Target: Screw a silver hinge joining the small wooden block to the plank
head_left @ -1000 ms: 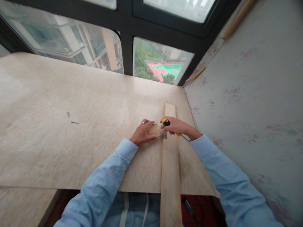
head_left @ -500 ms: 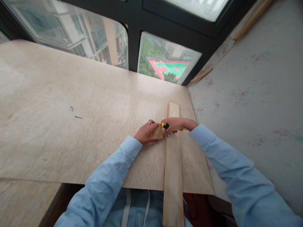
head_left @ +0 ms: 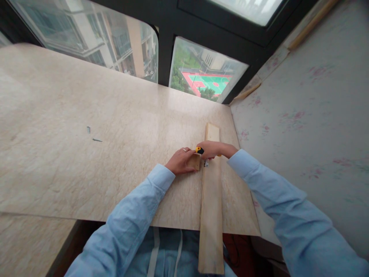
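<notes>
My left hand [head_left: 183,161] is closed around a small wooden block [head_left: 196,163], pressing it against the stone-look surface. In my closed right hand [head_left: 211,149] is a yellow-and-black screwdriver [head_left: 199,150], lying crosswise with its front end toward the block; most of its handle is hidden by my fingers. A small shiny metal piece [head_left: 206,163], perhaps a hinge or bracket, shows just below my right fingers. Beneath the right hand, a long wooden board [head_left: 211,207] runs toward me and sticks out past the surface's front edge.
Two small metal screws or nails, one upper [head_left: 88,129] and one lower [head_left: 97,140], lie on the pale surface [head_left: 121,115] to the left. A dark window frame [head_left: 165,57] borders the back. The flowered wall [head_left: 288,127] rises close on the right.
The screwdriver's front end has tilted slightly and sits a little higher. More of the metal piece shows under my right hand. The view has shifted slightly.
</notes>
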Motion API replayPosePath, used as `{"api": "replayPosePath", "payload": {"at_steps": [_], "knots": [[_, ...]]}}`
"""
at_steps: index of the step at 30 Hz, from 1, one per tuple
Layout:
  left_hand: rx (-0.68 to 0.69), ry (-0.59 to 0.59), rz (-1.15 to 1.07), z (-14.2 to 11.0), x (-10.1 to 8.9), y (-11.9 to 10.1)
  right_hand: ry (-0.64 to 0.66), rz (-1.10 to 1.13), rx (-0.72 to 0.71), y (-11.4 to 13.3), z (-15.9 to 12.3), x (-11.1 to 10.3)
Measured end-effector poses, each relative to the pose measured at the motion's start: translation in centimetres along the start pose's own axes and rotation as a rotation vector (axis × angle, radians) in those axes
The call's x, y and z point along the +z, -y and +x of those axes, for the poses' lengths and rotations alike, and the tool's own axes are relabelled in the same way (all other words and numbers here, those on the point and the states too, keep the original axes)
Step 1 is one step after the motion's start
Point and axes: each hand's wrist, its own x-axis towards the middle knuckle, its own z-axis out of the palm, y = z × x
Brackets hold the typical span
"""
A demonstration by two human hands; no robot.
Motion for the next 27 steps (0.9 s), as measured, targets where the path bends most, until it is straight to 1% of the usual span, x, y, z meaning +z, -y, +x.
{"api": "replayPosePath", "payload": {"at_steps": [3, 9, 16, 22, 27], "knots": [[0.027, 0.003, 0.021, 0.1, 0.1, 0.2, 0.006, 0.022, 0.035, 0.3, 0.1, -0.3], [-0.017, 0.010, 0.064, -0.1, 0.2, 0.2, 0.016, 0.102, 0.047, -0.3, 0.3, -0.4], [-0.007, 0.005, 0.096, -0.1, 0.2, -0.1, 0.001, 0.216, 0.068, -0.9, -0.3, -0.4], [0.053, -0.009, 0.104, 0.1, 0.6, 0.1, -0.051, 0.373, 0.080, -1.3, -1.2, -0.3], [0.049, -0.018, 0.098, 0.3, 0.7, 0.0, -0.115, 0.541, 0.060, -1.9, -1.8, 0.4]]}}
